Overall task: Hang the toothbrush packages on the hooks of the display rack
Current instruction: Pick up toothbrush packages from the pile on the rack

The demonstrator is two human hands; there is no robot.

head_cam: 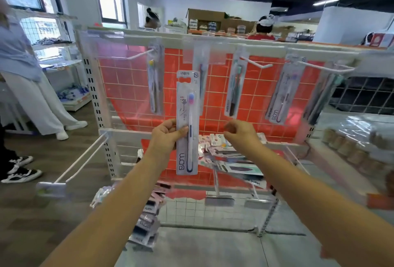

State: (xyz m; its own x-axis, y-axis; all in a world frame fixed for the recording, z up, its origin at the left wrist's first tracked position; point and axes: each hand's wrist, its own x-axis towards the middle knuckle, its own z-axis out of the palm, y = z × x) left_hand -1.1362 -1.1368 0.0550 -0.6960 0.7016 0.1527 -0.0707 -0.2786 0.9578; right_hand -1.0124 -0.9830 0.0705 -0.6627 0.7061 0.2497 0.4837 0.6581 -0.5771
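One head-worn wide-angle view looks forward and down, close to the display rack straight ahead.

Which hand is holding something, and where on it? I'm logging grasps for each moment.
The left hand grips a toothbrush package around its middle, thumb across the front. The right hand holds nothing, its fingers curled.
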